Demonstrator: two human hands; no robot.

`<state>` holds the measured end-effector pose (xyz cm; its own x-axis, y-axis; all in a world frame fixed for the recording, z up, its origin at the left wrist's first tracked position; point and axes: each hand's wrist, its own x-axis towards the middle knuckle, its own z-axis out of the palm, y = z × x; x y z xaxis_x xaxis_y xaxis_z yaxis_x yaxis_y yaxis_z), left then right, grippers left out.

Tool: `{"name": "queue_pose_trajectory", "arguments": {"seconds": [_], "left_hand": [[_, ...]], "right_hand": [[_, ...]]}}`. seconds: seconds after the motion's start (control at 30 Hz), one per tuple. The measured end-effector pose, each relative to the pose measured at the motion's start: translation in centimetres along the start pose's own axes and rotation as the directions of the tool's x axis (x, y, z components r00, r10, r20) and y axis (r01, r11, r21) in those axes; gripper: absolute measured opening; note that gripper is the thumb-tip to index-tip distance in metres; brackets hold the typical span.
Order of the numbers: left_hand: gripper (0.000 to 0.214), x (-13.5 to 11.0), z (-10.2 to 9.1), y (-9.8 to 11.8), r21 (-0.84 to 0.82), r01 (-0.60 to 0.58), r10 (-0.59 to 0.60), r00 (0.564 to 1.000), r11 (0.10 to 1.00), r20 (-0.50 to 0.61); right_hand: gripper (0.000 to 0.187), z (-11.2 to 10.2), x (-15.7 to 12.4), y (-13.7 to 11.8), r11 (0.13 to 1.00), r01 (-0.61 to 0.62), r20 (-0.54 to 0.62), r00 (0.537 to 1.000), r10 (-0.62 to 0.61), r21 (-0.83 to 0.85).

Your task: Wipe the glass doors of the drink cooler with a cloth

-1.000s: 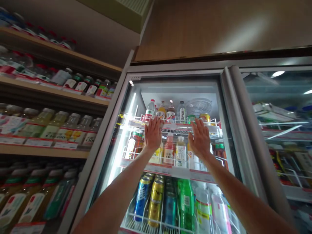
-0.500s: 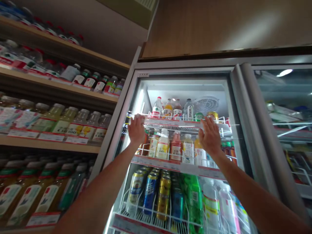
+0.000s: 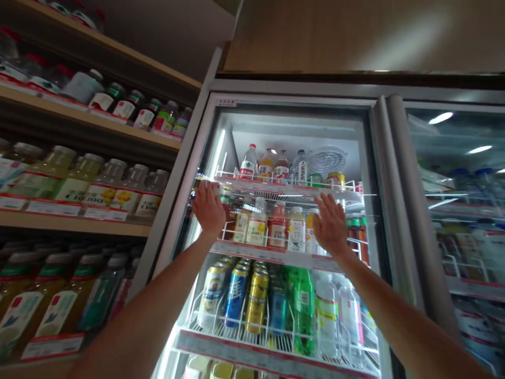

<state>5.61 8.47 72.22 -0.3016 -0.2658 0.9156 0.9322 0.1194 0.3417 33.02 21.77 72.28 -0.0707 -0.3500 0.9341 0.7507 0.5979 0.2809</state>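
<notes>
I look up at a lit drinks fridge [image 3: 221, 131] with both arms raised. My left hand [image 3: 208, 208] is at the left end of the top wire shelf [image 3: 284, 190], with its fingers bent onto the shelf's front rail. My right hand [image 3: 330, 223] is open with the fingers spread, its palm flat just below the right part of the same shelf. It is in front of the juice bottles [image 3: 278, 223] on the second shelf. Water and juice bottles [image 3: 266, 164] and cans stand on the top shelf beside a white fan grille [image 3: 327, 159].
Cans [image 3: 235, 292] and a green bottle [image 3: 302, 305] fill the third shelf. Wooden wall shelves [image 3: 79, 223] at left carry rows of bottled drinks. A second glass-door fridge [image 3: 461, 210] stands at right, past a grey door post [image 3: 406, 210].
My left hand has slid left from the middle of the top shelf to its left end. My right hand has stayed near the shelf's right part. The view has shifted down and left.
</notes>
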Motion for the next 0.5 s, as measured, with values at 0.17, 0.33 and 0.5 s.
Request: {"name": "queue_pose_trajectory", "arguments": {"seconds": [0.17, 0.33, 0.5], "left_hand": [[0.046, -3.0, 0.2, 1.0, -0.131, -0.425, 0.444, 0.875, 0.896, 0.192], [0.051, -2.8, -0.9, -2.5, -0.029, -0.063, 0.064, 0.996, 0.998, 0.054], [0.047, -5.9, -1.3, -2.1, -0.12, -0.367, 0.384, 0.907, 0.922, 0.175]], "right_hand": [[0.042, -0.4, -0.9, -0.5, 0.999, -0.041, -0.017, 0.999, 0.041, 0.008], [0.041, -0.6, -1.7, -1.0, 0.998, -0.063, 0.002, 0.998, 0.063, -0.002], [0.038, -0.8, -2.4, -1.3, 0.996, -0.093, 0.006, 0.996, 0.093, -0.019]]}}
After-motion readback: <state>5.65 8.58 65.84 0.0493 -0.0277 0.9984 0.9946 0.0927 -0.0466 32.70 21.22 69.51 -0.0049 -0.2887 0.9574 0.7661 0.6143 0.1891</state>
